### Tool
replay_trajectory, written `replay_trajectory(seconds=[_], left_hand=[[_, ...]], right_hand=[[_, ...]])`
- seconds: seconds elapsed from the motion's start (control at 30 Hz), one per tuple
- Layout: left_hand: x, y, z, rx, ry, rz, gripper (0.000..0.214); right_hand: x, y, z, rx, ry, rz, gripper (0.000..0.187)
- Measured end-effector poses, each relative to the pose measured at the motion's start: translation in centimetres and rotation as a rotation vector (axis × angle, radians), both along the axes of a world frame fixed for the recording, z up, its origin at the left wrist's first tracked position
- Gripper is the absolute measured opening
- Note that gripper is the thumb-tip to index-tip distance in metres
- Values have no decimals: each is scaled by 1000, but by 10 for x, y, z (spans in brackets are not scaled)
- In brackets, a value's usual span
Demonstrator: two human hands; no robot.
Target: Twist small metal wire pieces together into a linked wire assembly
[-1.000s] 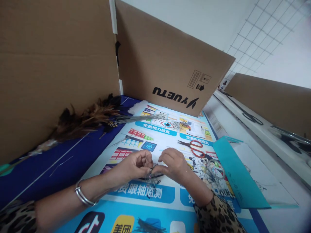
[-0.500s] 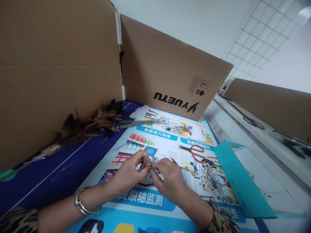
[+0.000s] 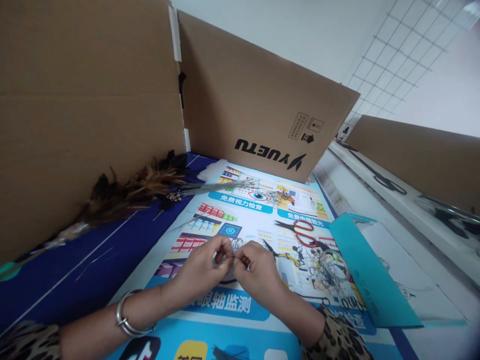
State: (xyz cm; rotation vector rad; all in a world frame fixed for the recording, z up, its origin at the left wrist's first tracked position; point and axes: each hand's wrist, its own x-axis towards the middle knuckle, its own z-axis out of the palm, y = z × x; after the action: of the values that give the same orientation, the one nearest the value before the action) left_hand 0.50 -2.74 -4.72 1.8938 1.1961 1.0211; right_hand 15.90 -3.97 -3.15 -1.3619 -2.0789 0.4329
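Observation:
My left hand (image 3: 208, 260) and my right hand (image 3: 257, 270) meet over the printed sheet (image 3: 240, 345), fingertips almost touching. Both are closed in a pinch of thumb and fingers. Something small and dark shows between the fingertips, too tiny to name. Just behind them, silvery looped wire (image 3: 237, 244) shows, and I cannot tell whether it joins what I pinch. Right of my right hand lie yellow-handled pliers or snips (image 3: 287, 257). Red-handled scissors (image 3: 305, 232) lie a little farther off. A tangle of thin wire pieces and rings (image 3: 330, 270) lies beyond the yellow handles.
A bundle of thin metal wires (image 3: 213, 187) lies at the back, beside brown feathers (image 3: 131, 185) along the left cardboard wall (image 3: 90, 100). Another cardboard panel (image 3: 262, 95) stands behind. A teal folder (image 3: 375, 275) lies at the right, near a white ledge (image 3: 367, 160).
My right hand's fingers have curled in more tightly against the left fingertips. The whole view has shifted slightly. The tools and wires lie as before.

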Motion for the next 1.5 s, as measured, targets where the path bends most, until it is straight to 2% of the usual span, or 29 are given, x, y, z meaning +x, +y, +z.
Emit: replay_trajectory(seconds=[0.27, 0.53, 0.63, 0.8, 0.97, 1.07, 1.13, 1.3, 1.37, 1.5], left_hand=[[-1, 6, 1, -442, -494, -194, 12], [-4, 5, 4, -601, -709, -288, 18], [-4, 6, 4, -556, -666, -282, 15], [-2, 8, 2, -402, -512, -184, 12], [3, 5, 2, -408, -518, -94, 13], [4, 3, 7, -388, -534, -68, 11], [5, 4, 14, -316, -506, -50, 12], [10, 6, 33, -60, -225, 88, 11], [13, 6, 37, 10, -132, 120, 10], [15, 3, 34, 46, -62, 95, 9]], right_hand=[[0, 2, 0, 18, 105, -15, 13], [-1, 2, 5, -89, 145, -41, 9], [0, 2, 5, -53, 134, -15, 10], [3, 2, 0, 44, 75, 44, 10], [4, 2, -1, 122, -20, 54, 4], [3, 2, 4, 176, -72, 51, 6], [2, 2, 11, 216, -101, 30, 7], [1, 1, 26, 332, -176, -32, 11], [4, 1, 31, 335, -212, -26, 14], [11, 4, 40, 217, -229, 44, 14]])
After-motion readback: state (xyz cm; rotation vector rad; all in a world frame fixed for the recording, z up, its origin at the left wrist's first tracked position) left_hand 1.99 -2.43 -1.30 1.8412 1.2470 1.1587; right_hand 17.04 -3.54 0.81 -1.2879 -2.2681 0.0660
